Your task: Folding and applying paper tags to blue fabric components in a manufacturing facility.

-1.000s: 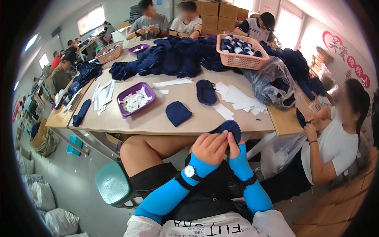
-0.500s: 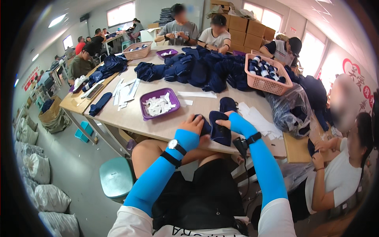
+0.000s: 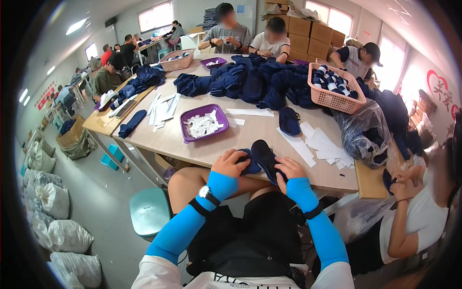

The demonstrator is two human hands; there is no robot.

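Note:
Two navy slipper-shaped cloth pieces are at the table's near edge, between my hands. My left hand (image 3: 229, 164) is closed on the left navy cloth piece (image 3: 250, 163), fingers over its top. My right hand (image 3: 289, 169) grips the lower edge of the right navy cloth piece (image 3: 263, 153), which is tilted with its rounded end pointing away from me. Just beyond my right hand lies another navy slipper-shaped piece (image 3: 289, 121). A purple basket (image 3: 185, 138) of small white paper strips stands farther left. Loose white paper sheets (image 3: 327, 144) lie to the right.
A heap of navy cloth pieces (image 3: 252, 82) covers the far table. A pink basket (image 3: 337, 103) holds rolled, white-banded navy pieces, beside a clear plastic bag (image 3: 363, 132). A co-worker (image 3: 409, 207) sits at right. A teal stool (image 3: 150, 212) stands at left.
My right hand has moved nearer to me, away from the loose piece, and now grips the lower edge of the right piece. That piece has turned and tilted. The view has shifted slightly.

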